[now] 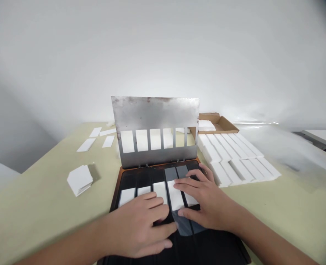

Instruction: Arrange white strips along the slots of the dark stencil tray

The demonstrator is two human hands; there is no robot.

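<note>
While the slotted plate point(155, 114) stands raised, the right hand point(211, 200) lies wide-fingered on a white card point(176, 200).
Left hand point(138, 224): fingers half-curled; hold cannot be determined.

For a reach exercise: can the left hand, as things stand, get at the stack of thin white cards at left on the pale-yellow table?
Probably yes: nothing visible stands between the left hand and the stack of thin white cards.

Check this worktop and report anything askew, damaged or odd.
The upright metal plate has brownish marks along its top edge, perhaps rust or stains. At left, loose white cards lie at differing angles, and the nearby pile is unevenly stacked, unlike the neater white rows at right. I see no spill.
</note>
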